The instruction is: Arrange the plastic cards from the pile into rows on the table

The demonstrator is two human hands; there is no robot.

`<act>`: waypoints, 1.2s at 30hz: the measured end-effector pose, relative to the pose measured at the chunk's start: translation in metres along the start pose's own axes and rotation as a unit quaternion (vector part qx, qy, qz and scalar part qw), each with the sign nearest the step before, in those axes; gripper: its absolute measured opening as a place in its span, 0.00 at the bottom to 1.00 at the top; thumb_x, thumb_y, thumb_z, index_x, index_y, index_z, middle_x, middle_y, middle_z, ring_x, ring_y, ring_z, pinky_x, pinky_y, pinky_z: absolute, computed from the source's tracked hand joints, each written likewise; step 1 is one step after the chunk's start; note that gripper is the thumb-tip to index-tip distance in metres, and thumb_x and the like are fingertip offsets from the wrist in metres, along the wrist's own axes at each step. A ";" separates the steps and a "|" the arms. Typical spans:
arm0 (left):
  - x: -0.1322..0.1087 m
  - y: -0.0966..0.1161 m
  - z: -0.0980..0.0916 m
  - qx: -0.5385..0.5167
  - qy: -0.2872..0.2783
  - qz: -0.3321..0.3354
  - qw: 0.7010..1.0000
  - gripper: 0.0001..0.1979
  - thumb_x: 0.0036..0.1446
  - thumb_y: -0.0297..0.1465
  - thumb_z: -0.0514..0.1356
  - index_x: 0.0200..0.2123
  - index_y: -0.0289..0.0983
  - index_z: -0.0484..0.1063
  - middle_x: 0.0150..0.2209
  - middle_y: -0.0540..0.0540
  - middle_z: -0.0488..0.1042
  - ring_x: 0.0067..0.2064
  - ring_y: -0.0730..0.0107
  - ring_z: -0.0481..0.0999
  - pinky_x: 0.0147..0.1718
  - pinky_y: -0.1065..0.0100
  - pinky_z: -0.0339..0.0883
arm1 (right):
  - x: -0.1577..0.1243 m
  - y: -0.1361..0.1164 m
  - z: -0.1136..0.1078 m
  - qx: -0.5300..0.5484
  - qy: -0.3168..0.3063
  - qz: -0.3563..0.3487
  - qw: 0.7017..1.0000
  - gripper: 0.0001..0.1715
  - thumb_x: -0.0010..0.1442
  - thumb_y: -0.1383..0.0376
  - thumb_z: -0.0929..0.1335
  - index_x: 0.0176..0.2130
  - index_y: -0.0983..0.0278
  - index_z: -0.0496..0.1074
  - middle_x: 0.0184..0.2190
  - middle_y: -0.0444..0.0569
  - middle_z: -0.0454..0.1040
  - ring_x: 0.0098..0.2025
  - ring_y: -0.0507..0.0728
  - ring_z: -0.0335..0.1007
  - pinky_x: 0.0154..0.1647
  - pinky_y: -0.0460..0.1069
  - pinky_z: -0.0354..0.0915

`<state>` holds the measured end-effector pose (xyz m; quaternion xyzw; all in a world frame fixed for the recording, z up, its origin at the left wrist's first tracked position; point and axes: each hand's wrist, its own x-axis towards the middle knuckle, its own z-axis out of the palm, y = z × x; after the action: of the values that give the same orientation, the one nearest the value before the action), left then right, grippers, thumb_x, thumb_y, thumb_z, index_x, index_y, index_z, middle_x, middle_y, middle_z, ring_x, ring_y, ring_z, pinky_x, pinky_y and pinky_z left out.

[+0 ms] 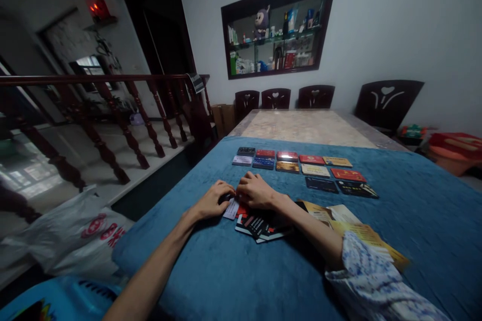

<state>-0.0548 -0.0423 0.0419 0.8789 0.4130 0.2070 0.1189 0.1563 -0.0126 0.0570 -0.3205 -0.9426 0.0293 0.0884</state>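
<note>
My left hand [214,200] rests on the blue cloth with fingers curled, its thumb beside a pale lilac card [231,209]. Almost touching it, my right hand [258,191] bends over a loose pile, fingertips pointing down and closed. What either hand pinches is hidden behind the fingers. Under my right hand and wrist lie a red card [243,208] and several overlapping black cards [258,225] with white edges. Beyond my hands, cards lie in rows, among them a blue card [263,162], a gold card [287,166] and a black card [357,188].
Yellowish papers [361,233] lie beneath and beside my right forearm. The blue tablecloth [196,271] covers the near part of a stone-topped table [309,125]. Dark chairs [389,103] stand around it. To the left are a wooden railing [135,135] and a white plastic bag [71,230].
</note>
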 end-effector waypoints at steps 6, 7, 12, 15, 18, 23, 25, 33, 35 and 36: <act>-0.003 -0.003 -0.004 0.043 -0.051 -0.009 0.998 0.20 0.55 0.26 0.58 0.51 0.41 0.73 0.52 0.44 0.73 0.56 0.57 0.63 0.59 0.52 0.57 | 0.000 0.000 -0.002 -0.008 -0.009 0.030 0.999 0.12 0.64 0.60 0.67 0.46 0.61 0.75 0.46 0.54 0.74 0.51 0.62 0.59 0.46 0.54 0.56; -0.004 -0.003 -0.005 0.052 -0.058 -0.012 0.997 0.21 0.56 0.27 0.58 0.53 0.41 0.72 0.52 0.43 0.72 0.56 0.56 0.63 0.58 0.52 0.57 | 0.000 0.000 -0.002 -0.008 -0.010 0.032 0.999 0.13 0.64 0.60 0.67 0.46 0.61 0.75 0.47 0.54 0.74 0.51 0.62 0.59 0.46 0.54 0.56; -0.008 -0.002 -0.010 0.090 -0.094 -0.050 0.990 0.24 0.59 0.31 0.58 0.59 0.44 0.68 0.50 0.42 0.68 0.53 0.54 0.63 0.55 0.49 0.57 | 0.000 -0.001 -0.002 -0.009 -0.019 0.046 0.999 0.13 0.64 0.60 0.67 0.47 0.61 0.75 0.48 0.53 0.74 0.52 0.62 0.60 0.45 0.54 0.56; -0.009 -0.003 -0.012 0.113 -0.103 -0.086 0.985 0.24 0.60 0.33 0.57 0.61 0.42 0.66 0.49 0.41 0.66 0.52 0.53 0.63 0.54 0.48 0.57 | -0.001 -0.002 -0.002 -0.018 -0.015 0.046 0.999 0.13 0.64 0.59 0.67 0.47 0.61 0.75 0.49 0.53 0.73 0.52 0.63 0.60 0.45 0.55 0.56; -0.010 -0.007 -0.012 0.150 -0.096 -0.120 0.977 0.23 0.63 0.34 0.54 0.61 0.42 0.65 0.48 0.40 0.67 0.51 0.53 0.63 0.53 0.47 0.57 | 0.000 -0.004 -0.003 -0.029 -0.005 0.038 0.999 0.15 0.63 0.58 0.68 0.48 0.61 0.74 0.48 0.54 0.73 0.52 0.63 0.59 0.45 0.55 0.55; -0.013 -0.016 -0.010 0.205 -0.081 -0.159 0.962 0.22 0.66 0.38 0.51 0.61 0.42 0.64 0.48 0.39 0.69 0.52 0.51 0.66 0.53 0.47 0.57 | 0.001 -0.017 0.001 -0.039 0.009 0.010 0.999 0.24 0.62 0.47 0.68 0.48 0.62 0.75 0.47 0.55 0.73 0.52 0.65 0.59 0.47 0.56 0.55; -0.013 -0.017 -0.008 0.214 -0.073 -0.162 0.961 0.23 0.66 0.39 0.50 0.62 0.41 0.63 0.49 0.38 0.69 0.52 0.50 0.67 0.52 0.47 0.58 | 0.002 -0.024 0.005 -0.048 0.010 0.004 0.999 0.31 0.61 0.42 0.66 0.47 0.63 0.75 0.47 0.57 0.73 0.51 0.66 0.59 0.47 0.58 0.55; -0.013 -0.020 -0.005 0.189 -0.047 -0.165 0.967 0.19 0.66 0.39 0.51 0.57 0.41 0.68 0.48 0.39 0.74 0.52 0.51 0.70 0.53 0.47 0.58 | 0.005 -0.033 0.014 -0.056 0.013 0.040 0.998 0.37 0.60 0.39 0.63 0.49 0.66 0.75 0.48 0.62 0.72 0.52 0.68 0.58 0.49 0.61 0.56; -0.012 -0.021 -0.006 0.169 -0.045 -0.154 0.973 0.17 0.65 0.39 0.52 0.53 0.39 0.70 0.47 0.40 0.75 0.51 0.53 0.71 0.53 0.50 0.59 | 0.005 -0.034 0.012 -0.051 0.007 0.045 0.998 0.36 0.61 0.40 0.63 0.48 0.66 0.75 0.48 0.61 0.72 0.52 0.68 0.58 0.49 0.60 0.57; -0.012 -0.022 -0.006 0.156 -0.042 -0.147 0.976 0.17 0.65 0.38 0.53 0.51 0.38 0.71 0.46 0.40 0.76 0.50 0.54 0.72 0.52 0.53 0.61 | 0.005 -0.034 0.011 -0.047 0.004 0.048 0.998 0.34 0.61 0.41 0.63 0.48 0.66 0.76 0.48 0.61 0.72 0.52 0.68 0.58 0.48 0.60 0.57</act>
<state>-0.0791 -0.0373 0.0361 0.8241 0.5597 0.0826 0.0268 0.1303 -0.0368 0.0508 -0.3698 -0.9259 -0.0125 0.0758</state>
